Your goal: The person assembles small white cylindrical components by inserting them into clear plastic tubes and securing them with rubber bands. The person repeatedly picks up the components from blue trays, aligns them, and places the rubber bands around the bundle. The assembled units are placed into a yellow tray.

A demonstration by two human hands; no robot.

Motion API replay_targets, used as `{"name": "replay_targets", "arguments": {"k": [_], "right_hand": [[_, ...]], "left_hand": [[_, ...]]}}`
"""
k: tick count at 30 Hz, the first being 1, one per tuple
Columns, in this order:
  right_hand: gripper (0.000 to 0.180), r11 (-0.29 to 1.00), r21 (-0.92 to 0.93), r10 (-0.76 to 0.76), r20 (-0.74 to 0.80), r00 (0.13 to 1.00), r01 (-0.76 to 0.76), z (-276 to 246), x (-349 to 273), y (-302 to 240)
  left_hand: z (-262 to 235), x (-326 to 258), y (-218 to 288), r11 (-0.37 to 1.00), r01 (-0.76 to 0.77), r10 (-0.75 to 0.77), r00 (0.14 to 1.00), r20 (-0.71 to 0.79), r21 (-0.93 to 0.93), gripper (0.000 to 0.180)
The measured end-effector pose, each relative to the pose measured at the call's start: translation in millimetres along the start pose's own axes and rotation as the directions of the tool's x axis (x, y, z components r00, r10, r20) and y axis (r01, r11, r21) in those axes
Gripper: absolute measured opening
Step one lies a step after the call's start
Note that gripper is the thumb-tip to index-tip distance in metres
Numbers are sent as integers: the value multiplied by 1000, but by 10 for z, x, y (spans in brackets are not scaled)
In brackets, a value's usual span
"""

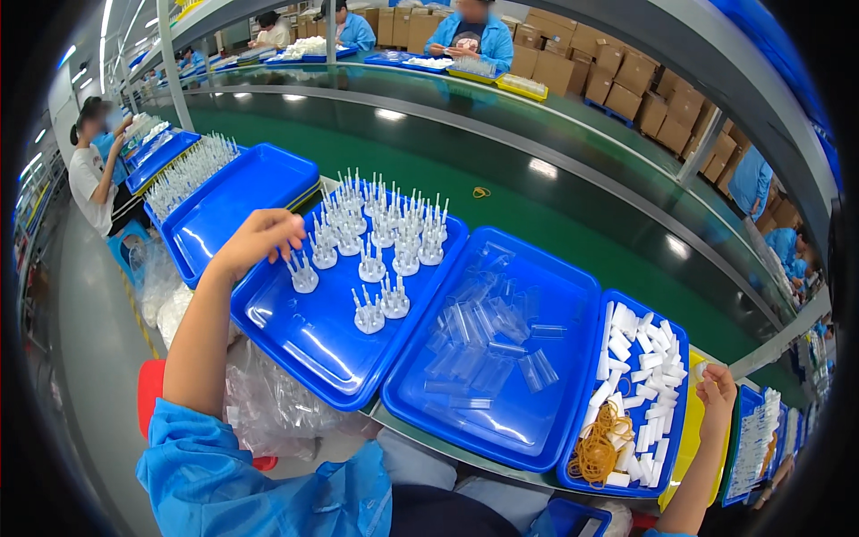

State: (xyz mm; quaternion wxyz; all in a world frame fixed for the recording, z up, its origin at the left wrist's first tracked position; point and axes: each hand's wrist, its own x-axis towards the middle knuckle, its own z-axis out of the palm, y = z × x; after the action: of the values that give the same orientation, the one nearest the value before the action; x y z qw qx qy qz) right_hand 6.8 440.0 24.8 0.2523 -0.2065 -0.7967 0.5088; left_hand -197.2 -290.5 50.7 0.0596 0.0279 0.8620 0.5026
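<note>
Left of the tube tray [528,425], left hand [259,240] half-curled near pronged pieces [369,317]; right of that tray, right hand [717,394] nearly closed; holds unclear.

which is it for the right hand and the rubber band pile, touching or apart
Apart. The head view shows white pieces and a strip of yellow tray lying between the right hand and the rubber band pile.

Factory, prob. assy line: green conveyor [573,242], stacked ctns [626,85]
</note>
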Motion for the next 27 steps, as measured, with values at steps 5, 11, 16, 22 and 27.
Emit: {"name": "replay_targets", "arguments": {"k": [5,11,16,22,27], "right_hand": [[17,999,18,-34,-1,999,34,104,-105,-81],[18,996,76,-54,123,991,44,444,-4,-185],[19,994,106,-29,197,980,8,603,-87,-231],[18,998,63,-1,246,969,-15,632,-217,-210],[17,999,-2,44,270,962,-46,676,-272,-223]], "left_hand": [[142,355,-415,833,-139,37,980,-196,-535,50],[91,764,-755,671,25,166,969,183,-741,76],[299,858,-640,807,27,143,960,240,-590,75],[334,582,-655,851,58,85,966,245,-522,61],[550,-23,-323,880,93,-61,995,82,-465,53]]}}
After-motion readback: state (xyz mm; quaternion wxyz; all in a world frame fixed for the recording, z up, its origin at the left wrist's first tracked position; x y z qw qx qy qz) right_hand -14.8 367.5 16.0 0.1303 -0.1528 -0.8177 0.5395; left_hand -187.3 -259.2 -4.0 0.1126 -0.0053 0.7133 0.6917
